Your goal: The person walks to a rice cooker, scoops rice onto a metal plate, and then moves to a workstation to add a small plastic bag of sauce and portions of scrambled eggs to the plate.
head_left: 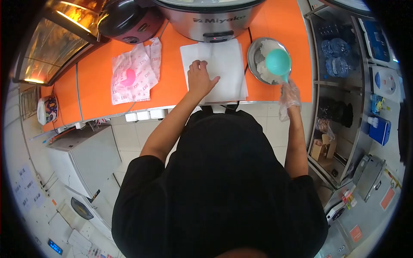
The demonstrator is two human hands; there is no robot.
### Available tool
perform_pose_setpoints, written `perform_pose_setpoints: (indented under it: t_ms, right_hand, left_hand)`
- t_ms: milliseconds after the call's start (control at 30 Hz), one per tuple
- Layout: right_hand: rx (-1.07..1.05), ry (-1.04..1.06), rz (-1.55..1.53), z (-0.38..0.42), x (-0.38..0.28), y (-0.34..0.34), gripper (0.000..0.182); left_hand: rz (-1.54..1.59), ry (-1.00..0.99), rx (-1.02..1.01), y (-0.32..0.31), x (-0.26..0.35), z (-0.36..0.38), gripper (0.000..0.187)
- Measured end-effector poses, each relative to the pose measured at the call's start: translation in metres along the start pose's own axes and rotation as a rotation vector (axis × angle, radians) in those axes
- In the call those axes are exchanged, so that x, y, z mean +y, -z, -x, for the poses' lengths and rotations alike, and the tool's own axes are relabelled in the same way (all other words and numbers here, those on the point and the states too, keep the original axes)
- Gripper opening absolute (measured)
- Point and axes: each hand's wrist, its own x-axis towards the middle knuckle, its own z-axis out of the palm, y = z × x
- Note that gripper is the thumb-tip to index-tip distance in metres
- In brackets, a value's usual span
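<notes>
I see the teal scoop (278,61) at upper right, over the metal bowl (254,56), its handle clamped in my gloved right hand (289,95). My left hand (200,78) lies flat, fingers apart, on white paper (223,64); the bowl's contents look like rice.

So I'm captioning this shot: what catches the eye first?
The orange counter dominates the top, with a big steel cooker at its back edge. In front, the left hand presses flat on white paper, while the gloved right hand holds a teal scoop over a rice bowl.
</notes>
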Motion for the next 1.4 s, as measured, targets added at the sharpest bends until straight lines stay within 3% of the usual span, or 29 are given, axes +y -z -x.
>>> perform_pose_setpoints:
  t_ms: [33, 100, 167, 267, 367, 567, 633, 733, 933, 1000, 1133, 1200, 1233, 1300, 1333, 1400]
  right_hand:
    - [-0.058, 0.048, -0.041, 0.001, -0.002, -0.009, 0.031]
    - [-0.092, 0.369, 0.132, 0.01, -0.022, -0.038, 0.035]
    - [-0.221, 0.41, 0.193, 0.028, -0.062, -0.065, 0.04]
    - [-0.066, 0.311, 0.266, 0.04, -0.077, -0.121, 0.047]
    - [-0.185, 0.145, 0.176, 0.051, -0.113, -0.132, 0.052]
    - [-0.147, 0.21, 0.201, 0.058, -0.133, -0.159, 0.055]
    - [-0.145, 0.199, 0.202, 0.064, -0.139, -0.163, 0.055]
    - [-0.052, 0.135, 0.263, 0.069, -0.147, -0.165, 0.053]
    - [-0.025, -0.027, 0.306, 0.059, -0.141, -0.2, 0.045]
    - [0.292, 0.142, 0.3, 0.055, -0.133, -0.217, 0.025]
    - [0.335, 0.05, 0.383, 0.037, -0.092, -0.246, 0.022]
    - [0.279, -0.098, -0.124, 0.031, -0.07, -0.262, 0.018]
    - [0.294, -0.097, -0.123, 0.035, -0.079, -0.255, 0.018]
    - [0.149, 0.205, 0.308, 0.059, -0.116, -0.23, 0.027]
    - [0.093, 0.168, 0.352, 0.062, -0.128, -0.219, 0.036]
    - [0.176, 0.227, 0.268, 0.056, -0.129, -0.197, 0.035]
  left_hand:
    - [-0.099, 0.045, 0.057, -0.009, -0.006, -0.001, 0.053]
    - [-0.096, 0.086, 0.074, -0.017, -0.023, 0.0, 0.054]
    - [-0.091, 0.127, 0.088, -0.021, -0.043, 0.0, 0.055]
    - [0.003, 0.185, 0.061, -0.025, -0.069, 0.001, 0.052]
    - [0.09, 0.248, 0.06, -0.029, -0.089, 0.004, 0.044]
    - [0.1, 0.107, 0.244, -0.029, -0.109, 0.013, 0.032]
    - [0.081, -0.02, 0.131, -0.026, -0.111, 0.013, 0.033]
    - [0.092, -0.053, 0.167, -0.028, -0.113, 0.01, 0.036]
    - [0.047, -0.09, 0.114, -0.029, -0.124, 0.01, 0.038]
    - [0.035, -0.059, 0.104, -0.029, -0.124, 0.008, 0.039]
    - [0.052, -0.001, 0.081, -0.028, -0.13, 0.005, 0.046]
    - [0.05, -0.006, 0.052, -0.028, -0.132, 0.005, 0.048]
    - [0.037, -0.002, 0.041, -0.028, -0.133, 0.003, 0.049]
    - [0.033, -0.011, 0.033, -0.03, -0.134, 0.003, 0.049]
    - [0.061, -0.021, 0.037, -0.031, -0.136, 0.003, 0.05]
    - [0.085, -0.022, 0.031, -0.035, -0.141, 0.007, 0.052]
